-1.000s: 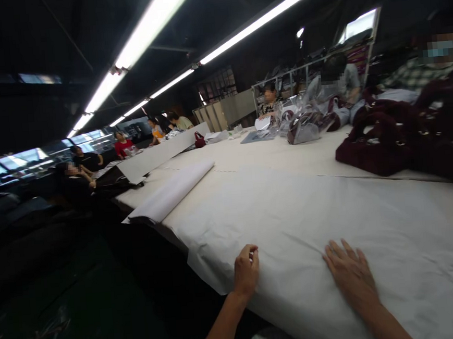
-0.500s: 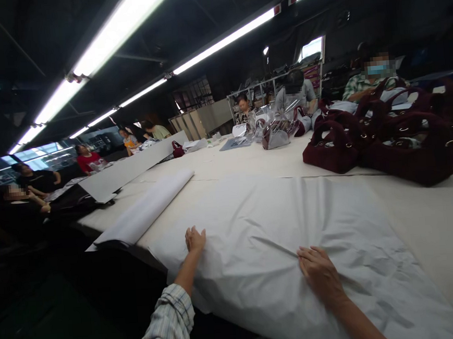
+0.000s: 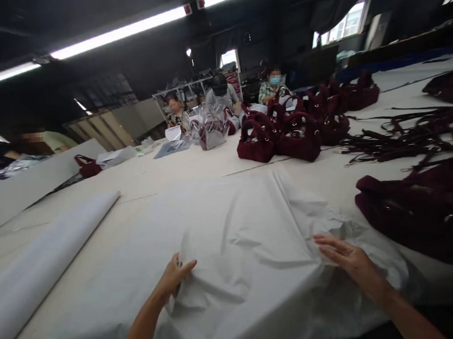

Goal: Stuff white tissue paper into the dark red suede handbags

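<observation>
A big sheet of thin white paper (image 3: 232,242) lies on the long desk (image 3: 194,164), right in front of the person. It is soft and full of wrinkles. The left hand (image 3: 176,275) pinches a fold of the paper near its left side, with thumb and fingers closed on it. The right hand (image 3: 345,259) is open and rests flat on the right side of the paper, where the paper is bunched up. The two hands are well apart.

This paper looks like it could tear easily. If the left hand pulls hard while the right hand presses down, the sheet might rip in the middle. A fast pull might also make more creases.

A dark red bag (image 3: 422,211) lies just beside the right hand, and it seems to touch or sit on the edge of the paper. I cannot tell which. If it sits on the paper, a pull could drag the bag or rip that corner.

The near edge of the paper hangs over the desk, so the sheet could slip off onto the floor.

A roll of paper (image 3: 45,251) lies to the left, apart from the sheet. More red bags (image 3: 279,142) stand farther back, near other people at work.
</observation>
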Motion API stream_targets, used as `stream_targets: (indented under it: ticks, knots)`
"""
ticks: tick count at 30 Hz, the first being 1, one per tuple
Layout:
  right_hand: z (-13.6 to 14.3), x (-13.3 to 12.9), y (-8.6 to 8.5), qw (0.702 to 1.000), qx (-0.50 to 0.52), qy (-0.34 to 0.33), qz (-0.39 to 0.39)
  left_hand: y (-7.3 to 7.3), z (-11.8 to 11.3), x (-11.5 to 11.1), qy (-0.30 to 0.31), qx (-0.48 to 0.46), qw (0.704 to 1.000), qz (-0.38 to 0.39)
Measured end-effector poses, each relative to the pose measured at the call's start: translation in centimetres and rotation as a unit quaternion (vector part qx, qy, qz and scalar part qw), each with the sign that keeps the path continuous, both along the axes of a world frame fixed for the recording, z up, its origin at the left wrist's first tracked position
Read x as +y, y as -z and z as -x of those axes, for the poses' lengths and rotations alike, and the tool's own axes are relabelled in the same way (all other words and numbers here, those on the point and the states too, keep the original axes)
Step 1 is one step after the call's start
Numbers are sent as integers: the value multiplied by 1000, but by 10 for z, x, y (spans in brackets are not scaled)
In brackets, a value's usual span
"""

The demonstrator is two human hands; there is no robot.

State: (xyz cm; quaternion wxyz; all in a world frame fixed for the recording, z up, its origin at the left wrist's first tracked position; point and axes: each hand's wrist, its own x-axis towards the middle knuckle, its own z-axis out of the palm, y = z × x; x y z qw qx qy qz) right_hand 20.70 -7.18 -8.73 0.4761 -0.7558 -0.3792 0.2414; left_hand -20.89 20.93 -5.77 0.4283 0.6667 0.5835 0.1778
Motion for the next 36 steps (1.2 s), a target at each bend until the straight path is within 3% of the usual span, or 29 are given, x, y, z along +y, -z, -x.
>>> stream_targets:
  ticks: [2, 4, 7, 12, 16, 19, 21, 23, 25, 27, 31, 34, 36]
  knots:
    - [-30, -8, 7, 980, -147, 134, 34, 1, -21, -21, 82, -58, 993, 65]
    - [-54, -18, 18, 942, -242, 203, 115, 4, -36, -37, 118, -89, 985, 92]
    - [-76, -32, 28, 903, -293, 212, 233, 9, -45, -51, 101, -98, 986, 88]
    - [-103, -37, 15, 915, -220, 181, 285, 7, -38, -60, 54, -134, 974, 177]
    - [-99, -35, -9, 939, -201, 120, 252, 8, -30, -58, 34, -136, 971, 195]
    - [-67, -43, -28, 965, -177, 50, 189, 13, -22, -48, 7, -96, 989, 115]
    - [-47, -53, -36, 981, -163, 18, 101, 15, -15, -40, -12, -47, 997, 56]
    - [-41, -64, -36, 986, -163, 46, 6, 15, -8, -37, -34, -11, 999, 29]
    - [-48, -74, -27, 982, -141, 116, -44, 16, -3, -37, -56, -5, 998, 26]
    - [-59, -83, -12, 983, -63, 173, -27, 17, 0, -39, -87, -22, 996, 22]
    - [-71, -95, 9, 963, 176, 201, -16, 19, 4, -38, -165, -21, 985, -43]
    - [-69, -94, 3, 923, 291, 249, -46, 17, 0, -44, -139, 4, 987, -78]
    - [-60, -86, -5, 916, 320, 238, -38, 15, -11, -56, -97, -39, 994, -28]
